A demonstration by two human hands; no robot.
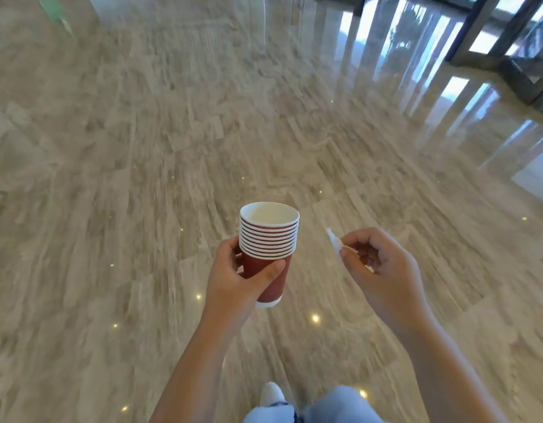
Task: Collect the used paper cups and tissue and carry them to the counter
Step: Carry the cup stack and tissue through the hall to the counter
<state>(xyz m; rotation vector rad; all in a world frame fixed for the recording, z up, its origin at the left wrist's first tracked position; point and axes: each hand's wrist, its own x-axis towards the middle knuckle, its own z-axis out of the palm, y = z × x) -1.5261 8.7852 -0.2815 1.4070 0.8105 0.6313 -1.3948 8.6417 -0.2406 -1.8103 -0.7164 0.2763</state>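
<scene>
A stack of several dark red paper cups (268,239) with white rims is held upright in front of me, the top cup's pale inside showing. My left hand (233,276) is wrapped around the lower part of the stack, thumb across its front. A small white tissue (334,243) sticks out to the left of my right hand (383,267), pinched between thumb and curled fingers. The two hands are apart, roughly level with each other, above the floor.
A glossy beige marble floor (142,178) spreads all around, blurred by motion and dotted with light reflections. Dark-framed glass doors (514,50) stand at the far right. My legs in light jeans and a white shoe (271,393) show at the bottom. No counter is in view.
</scene>
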